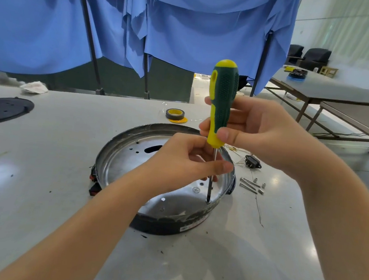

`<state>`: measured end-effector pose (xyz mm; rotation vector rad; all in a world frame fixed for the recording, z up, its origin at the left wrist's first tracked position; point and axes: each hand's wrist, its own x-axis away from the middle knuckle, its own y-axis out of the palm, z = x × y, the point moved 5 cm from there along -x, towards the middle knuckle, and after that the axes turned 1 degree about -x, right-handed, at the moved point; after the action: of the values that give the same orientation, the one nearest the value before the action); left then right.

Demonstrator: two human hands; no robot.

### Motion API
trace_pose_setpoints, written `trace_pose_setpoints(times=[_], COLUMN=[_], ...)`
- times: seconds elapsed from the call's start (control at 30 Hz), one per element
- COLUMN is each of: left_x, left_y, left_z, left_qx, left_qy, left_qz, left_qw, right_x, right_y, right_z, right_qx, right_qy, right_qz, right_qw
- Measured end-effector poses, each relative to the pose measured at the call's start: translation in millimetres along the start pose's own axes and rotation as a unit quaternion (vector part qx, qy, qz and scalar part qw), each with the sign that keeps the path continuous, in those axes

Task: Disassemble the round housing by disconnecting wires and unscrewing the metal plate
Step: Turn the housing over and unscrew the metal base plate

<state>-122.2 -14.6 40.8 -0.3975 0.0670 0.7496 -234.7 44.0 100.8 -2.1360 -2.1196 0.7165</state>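
The round housing (120, 147) lies on the table, its shiny metal plate (123, 163) facing up inside a dark rim. A green and yellow screwdriver (223, 94) stands upright, its tip on a screw (207, 201) near the plate's front right edge. My right hand (266, 133) grips the lower handle. My left hand (186, 162) pinches the steel shaft just under the handle. Thin wires (238, 155) lead from the housing's right side to a black socket (252, 162).
Loose screws and spacers (252, 186) lie right of the housing. A roll of tape (175, 114) sits behind it, a black round cover (3, 110) at far left, a crumpled cloth (34, 87) at the table's back. Blue curtains hang behind; other tables stand at right.
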Motion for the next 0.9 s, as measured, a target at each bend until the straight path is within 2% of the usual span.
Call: trace_pose_setpoints(times=[0.13, 0.27, 0.5, 0.63, 0.77, 0.9], left_x=[1.6, 2.5, 1.8, 1.2, 0.3, 0.1], left_y=[-0.4, 0.3, -1.8, -3.0, -3.9, -4.4], left_z=[3.3, 2.6, 1.9, 1.9, 3.2, 3.5], left_qx=[0.071, 0.094, 0.095, 0.083, 0.076, 0.070], left_qy=[-0.020, -0.031, -0.020, -0.006, 0.011, 0.016], left_qz=[-0.027, -0.045, -0.018, -0.003, 0.008, 0.008], left_qw=[0.997, 0.994, 0.995, 0.997, 0.997, 0.997], right_x=[1.6, 2.4, -1.9, -0.1, 2.9, 1.8], right_y=[-1.8, -6.0, -8.5, -13.2, -9.0, -5.9], right_z=[-0.3, 1.5, -0.8, -2.0, -3.1, -3.2], right_qx=[-0.016, 0.007, 0.107, 0.053, -0.010, 0.006], right_qy=[0.010, 0.023, 0.013, -0.010, -0.009, -0.002], right_qz=[-0.024, -0.026, 0.055, 0.063, 0.011, 0.012], right_qw=[1.000, 0.999, 0.993, 0.997, 1.000, 1.000])
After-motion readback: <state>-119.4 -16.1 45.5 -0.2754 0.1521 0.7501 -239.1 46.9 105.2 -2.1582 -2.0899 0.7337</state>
